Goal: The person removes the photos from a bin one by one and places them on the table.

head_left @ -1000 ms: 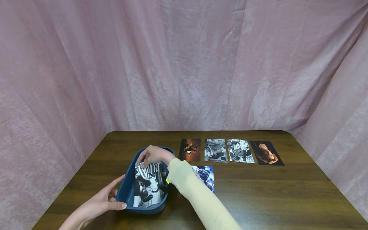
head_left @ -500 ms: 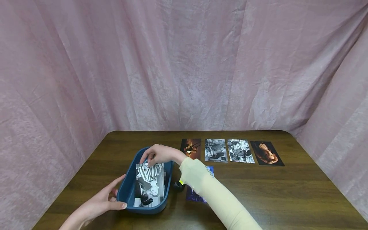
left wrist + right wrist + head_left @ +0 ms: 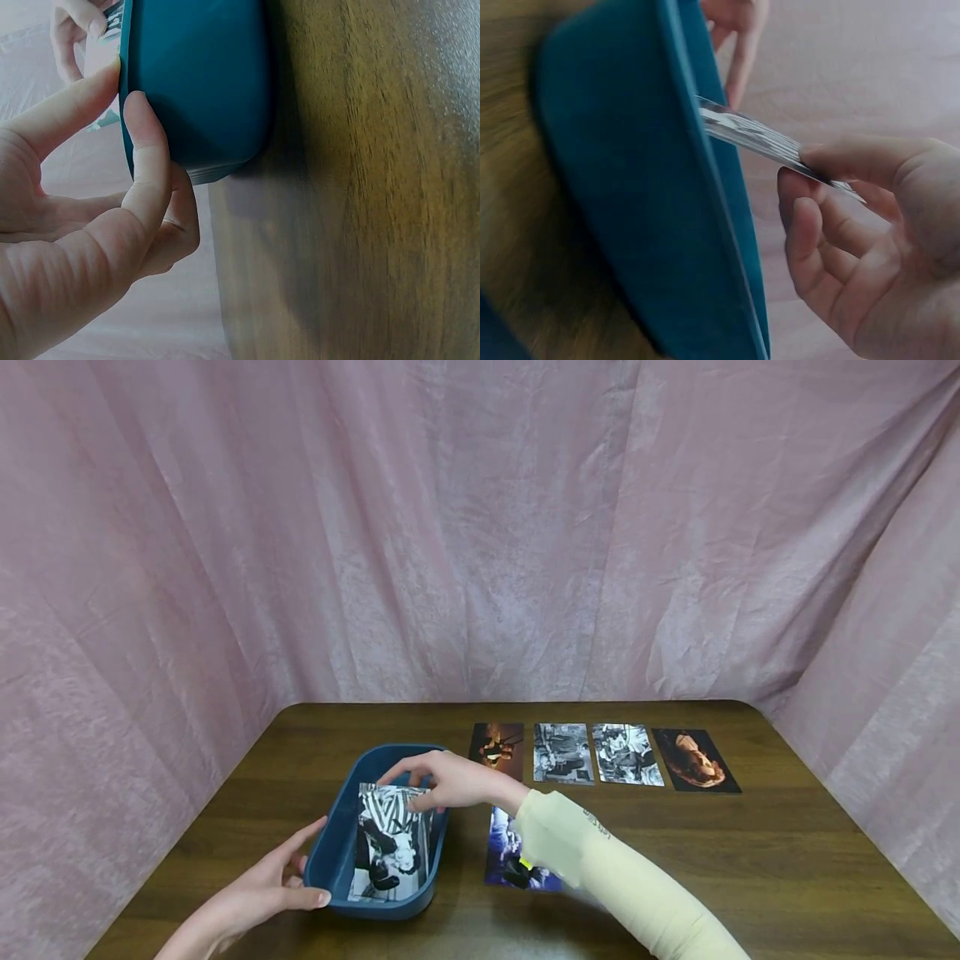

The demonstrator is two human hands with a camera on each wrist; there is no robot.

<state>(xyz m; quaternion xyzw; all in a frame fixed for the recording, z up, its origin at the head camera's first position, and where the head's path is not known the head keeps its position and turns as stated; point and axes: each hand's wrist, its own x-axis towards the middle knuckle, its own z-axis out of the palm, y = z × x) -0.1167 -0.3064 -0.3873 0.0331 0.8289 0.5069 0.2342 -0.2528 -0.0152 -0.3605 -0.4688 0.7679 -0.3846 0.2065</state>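
A blue plastic bin (image 3: pixel 381 910) stands on the left part of the table. At its left end my left hand (image 3: pixel 258 887) grips the rim, and the left wrist view shows that hand (image 3: pixel 97 202) pinching the wall between thumb and fingers. My right hand (image 3: pixel 453 779) is over the bin's far right side. It pinches the upper edge of a black-and-white photo print (image 3: pixel 393 852) with a striped pattern. In the right wrist view the print (image 3: pixel 757 137) is tilted, its upper part out past the rim. Its lower end is inside the bin.
A purple-blue photo (image 3: pixel 502 852) lies right of the bin, partly covered by the right sleeve. Along the back lie a dark orange photo (image 3: pixel 497 747), two grey photos (image 3: pixel 562 752) and a dark photo (image 3: pixel 696 760). A pink curtain (image 3: pixel 480 543) hangs behind the wooden table (image 3: pixel 750 860).
My right hand has shifted right and slightly toward me, and the print's upper edge has moved right with it. The sleeve uncovers more of the purple-blue photo. The left hand has stayed put.
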